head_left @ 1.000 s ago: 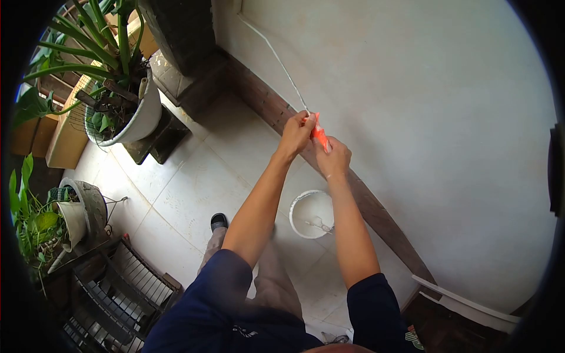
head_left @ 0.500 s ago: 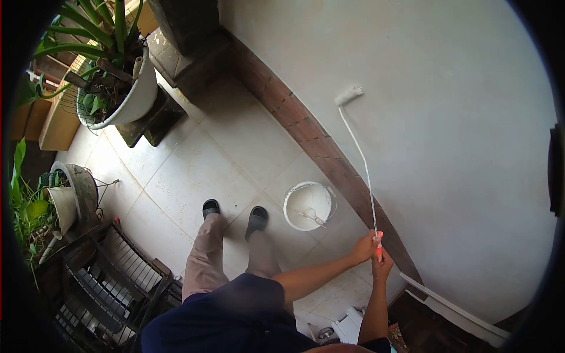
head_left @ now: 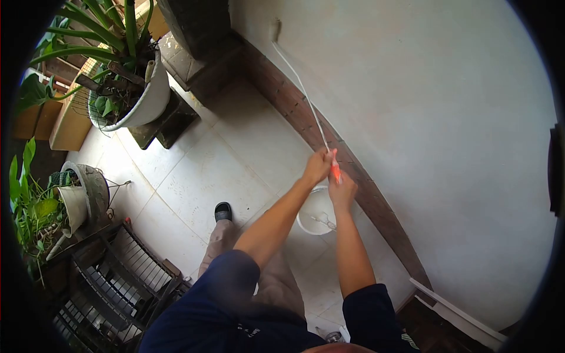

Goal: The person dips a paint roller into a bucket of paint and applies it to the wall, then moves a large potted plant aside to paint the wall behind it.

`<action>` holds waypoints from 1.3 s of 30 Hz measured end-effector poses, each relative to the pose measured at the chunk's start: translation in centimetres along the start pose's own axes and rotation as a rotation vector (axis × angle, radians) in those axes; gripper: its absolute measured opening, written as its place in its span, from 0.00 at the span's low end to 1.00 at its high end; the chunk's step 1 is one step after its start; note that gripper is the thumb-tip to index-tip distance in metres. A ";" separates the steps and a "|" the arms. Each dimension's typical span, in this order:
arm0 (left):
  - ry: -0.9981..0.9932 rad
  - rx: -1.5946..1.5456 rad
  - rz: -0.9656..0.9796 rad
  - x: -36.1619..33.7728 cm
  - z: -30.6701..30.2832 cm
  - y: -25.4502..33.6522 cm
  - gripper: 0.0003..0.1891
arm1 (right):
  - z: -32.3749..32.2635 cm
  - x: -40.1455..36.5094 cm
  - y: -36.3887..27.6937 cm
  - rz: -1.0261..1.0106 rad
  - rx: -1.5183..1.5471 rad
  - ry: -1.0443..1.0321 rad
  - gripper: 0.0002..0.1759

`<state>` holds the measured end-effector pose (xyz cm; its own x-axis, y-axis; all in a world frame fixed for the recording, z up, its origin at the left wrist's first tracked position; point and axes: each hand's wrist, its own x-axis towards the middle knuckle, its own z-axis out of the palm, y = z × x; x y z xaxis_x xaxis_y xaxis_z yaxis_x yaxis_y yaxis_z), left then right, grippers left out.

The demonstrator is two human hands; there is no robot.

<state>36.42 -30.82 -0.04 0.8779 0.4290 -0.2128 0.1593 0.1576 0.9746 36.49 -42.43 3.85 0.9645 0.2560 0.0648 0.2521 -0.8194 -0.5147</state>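
A paint roller (head_left: 307,97) with a long thin metal rod and an orange handle (head_left: 335,167) reaches up and to the left. Its roller head (head_left: 275,29) lies against the pale wall (head_left: 412,117) near the dark corner pillar. My left hand (head_left: 318,166) is closed at the upper end of the handle, where the rod begins. Just below it, my right hand (head_left: 343,189) wraps the lower end. Under my forearms stands a white paint bucket (head_left: 301,220) on the floor, partly covered by my right arm and hand, with a pale tool inside.
A reddish-brown tile skirting (head_left: 368,191) runs along the wall's foot. On the left are a large white plant pot (head_left: 154,97), a grey pot (head_left: 88,191) and a dark metal rack (head_left: 126,265). A white strip (head_left: 456,317) lies at lower right, beyond the light tiled floor (head_left: 194,159).
Both hands have moved up and left with the paint roller, carrying its head across the wall towards the corner pillar. My arms now pass over the bucket.
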 end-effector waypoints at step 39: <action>-0.144 0.035 -0.239 -3.1 -1.3 -1.9 0.29 | 3.4 -4.0 2.2 0.105 0.058 -0.044 0.10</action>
<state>32.79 -31.32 -1.36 0.8682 0.2524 -0.4272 0.3829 0.2069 0.9003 32.89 -43.53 -0.48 0.9806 0.1940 -0.0287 0.1441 -0.8122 -0.5653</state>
